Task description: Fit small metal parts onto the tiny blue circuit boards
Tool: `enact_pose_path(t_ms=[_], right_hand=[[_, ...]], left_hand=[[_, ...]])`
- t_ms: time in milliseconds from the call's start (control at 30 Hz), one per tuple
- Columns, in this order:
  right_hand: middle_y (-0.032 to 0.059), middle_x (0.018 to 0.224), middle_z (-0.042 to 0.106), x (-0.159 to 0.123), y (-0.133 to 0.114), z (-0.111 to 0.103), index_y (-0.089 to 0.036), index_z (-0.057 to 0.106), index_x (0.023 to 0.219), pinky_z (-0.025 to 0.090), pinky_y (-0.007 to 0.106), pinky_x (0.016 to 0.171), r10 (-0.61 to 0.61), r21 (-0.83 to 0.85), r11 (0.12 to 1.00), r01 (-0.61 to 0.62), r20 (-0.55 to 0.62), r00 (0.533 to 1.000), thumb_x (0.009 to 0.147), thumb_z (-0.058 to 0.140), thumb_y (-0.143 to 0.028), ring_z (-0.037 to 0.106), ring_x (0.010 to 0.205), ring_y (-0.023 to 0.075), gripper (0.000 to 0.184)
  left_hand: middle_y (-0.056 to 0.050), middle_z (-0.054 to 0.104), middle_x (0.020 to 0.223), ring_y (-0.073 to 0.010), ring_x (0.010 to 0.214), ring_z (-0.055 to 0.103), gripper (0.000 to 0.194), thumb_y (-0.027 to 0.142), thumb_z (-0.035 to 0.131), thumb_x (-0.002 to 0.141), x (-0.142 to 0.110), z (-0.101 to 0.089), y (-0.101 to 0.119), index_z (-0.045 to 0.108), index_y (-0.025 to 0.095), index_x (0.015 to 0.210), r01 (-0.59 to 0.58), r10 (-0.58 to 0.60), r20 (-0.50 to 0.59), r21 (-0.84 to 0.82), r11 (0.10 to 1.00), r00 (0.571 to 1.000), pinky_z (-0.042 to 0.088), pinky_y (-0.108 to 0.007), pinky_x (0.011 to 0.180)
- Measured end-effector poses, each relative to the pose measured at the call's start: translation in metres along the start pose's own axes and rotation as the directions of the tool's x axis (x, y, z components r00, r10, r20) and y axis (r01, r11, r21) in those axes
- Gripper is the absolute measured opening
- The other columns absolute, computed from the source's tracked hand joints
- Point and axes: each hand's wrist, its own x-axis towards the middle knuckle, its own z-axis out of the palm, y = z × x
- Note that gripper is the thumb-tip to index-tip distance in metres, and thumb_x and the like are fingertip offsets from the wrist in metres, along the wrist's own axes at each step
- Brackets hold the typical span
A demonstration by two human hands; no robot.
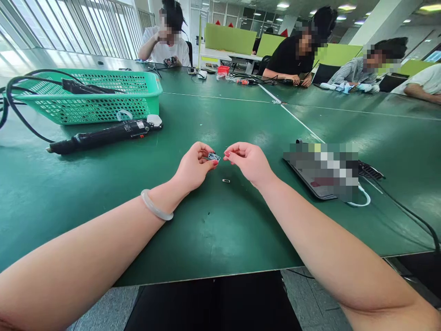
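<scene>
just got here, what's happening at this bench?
A person at a green table pinches a small blue circuit board in the left hand. The right hand is at the board's other edge, fingertips pinched. A tiny dark part lies on the table just below. An electric screwdriver lies untouched beside a green basket.

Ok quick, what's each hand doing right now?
Left hand: closed, pinching a small chip.
Right hand: fingers curled beside the chip; cannot tell if it grips anything.
</scene>
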Motion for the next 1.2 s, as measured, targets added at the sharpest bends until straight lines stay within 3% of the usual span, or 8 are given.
enact_pose_path(t_ms=[167,533,700,833,933,1000,1067,1200], right_hand=[[0.0018,0.073,0.066,-0.003,-0.006,0.0,-0.018,0.066,0.074,0.045,0.029,0.067,-0.015,0.066,0.998,0.016,-0.01,1.0,0.069,0.07,-0.038,0.055,0.067,0.012,0.021],[-0.0004,0.07,0.065,-0.015,-0.017,0.006,-0.021,0.07,0.069,0.04,0.027,0.062,-0.293,-0.432,0.86,0.271,0.016,0.956,0.077,0.063,-0.023,0.05,0.062,0.0112,0.011],[0.0014,0.074,0.069,-0.014,-0.017,0.007,-0.02,0.074,0.073,0.044,0.028,0.065,-0.202,-0.304,0.935,0.183,-0.033,0.979,0.079,0.063,-0.03,0.058,0.068,0.0134,0.016],[0.0033,0.076,0.071,-0.01,-0.016,-0.002,-0.019,0.074,0.076,0.045,0.029,0.068,-0.094,-0.289,0.955,0.074,-0.058,0.994,0.08,0.061,-0.033,0.061,0.073,0.0153,0.019],[0.0005,0.069,0.067,-0.008,-0.016,-0.009,-0.02,0.074,0.078,0.043,0.028,0.063,0.074,-0.431,0.902,-0.009,0.133,0.988,0.075,0.065,-0.032,0.056,0.064,0.0128,0.015],[-0.002,0.066,0.063,-0.007,-0.016,-0.013,-0.022,0.073,0.081,0.04,0.027,0.06,0.198,-0.548,0.836,-0.015,0.276,0.941,0.07,0.07,-0.03,0.053,0.06,0.011,0.015],[-0.0031,0.065,0.061,-0.007,-0.016,-0.014,-0.022,0.072,0.083,0.039,0.026,0.058,0.262,-0.624,0.781,0.01,0.341,0.903,0.068,0.071,-0.028,0.052,0.059,0.0104,0.016],[-0.0022,0.068,0.062,-0.008,-0.016,-0.011,-0.021,0.068,0.074,0.039,0.025,0.057,0.277,-0.685,0.728,0.035,0.341,0.898,0.073,0.065,-0.023,0.053,0.062,0.0107,0.004]], left_hand=[[0.003,0.056,0.075,-0.0091,0.065,0.06,0.023,0.006,0.063,0.072,-0.001,-0.001,-0.003,0.05,0.017,0.088,-0.058,0.054,0.093,0.045,0.997,0.994,0.05,-0.029,0.07],[0.001,0.061,0.076,-0.0111,0.068,0.057,0.022,0.017,0.067,0.072,-0.005,-0.002,-0.002,0.051,0.018,0.086,-0.13,0.099,0.145,0.224,0.966,0.985,0.047,-0.03,0.069],[0.001,0.062,0.074,-0.0116,0.068,0.06,0.022,0.013,0.069,0.07,-0.004,0.0,-0.001,0.051,0.017,0.083,-0.069,0.049,0.124,0.158,0.985,0.991,0.048,-0.03,0.07],[0.003,0.06,0.067,-0.0081,0.061,0.059,0.019,0.008,0.065,0.075,-0.001,0.0,0.002,0.051,0.016,0.085,0.132,-0.129,0.03,-0.124,0.983,0.991,0.048,-0.026,0.067],[0.002,0.063,0.072,-0.0043,0.058,0.056,0.014,0.009,0.062,0.079,0.001,-0.002,0.004,0.051,0.015,0.085,0.232,-0.266,-0.046,-0.364,0.902,0.963,0.047,-0.022,0.065],[0.001,0.064,0.076,-0.0032,0.057,0.056,0.014,0.009,0.062,0.08,0.002,-0.003,0.004,0.05,0.015,0.084,0.237,-0.292,-0.068,-0.425,0.874,0.954,0.047,-0.021,0.066],[0.001,0.063,0.074,-0.0042,0.058,0.056,0.015,0.009,0.063,0.079,0.001,-0.002,0.004,0.05,0.015,0.084,0.21,-0.25,-0.071,-0.349,0.913,0.966,0.047,-0.022,0.065],[0.002,0.061,0.066,-0.0086,0.058,0.059,0.02,0.008,0.067,0.074,-0.002,0.002,0.001,0.051,0.016,0.083,0.11,-0.112,-0.051,-0.05,0.993,0.992,0.049,-0.026,0.064]])
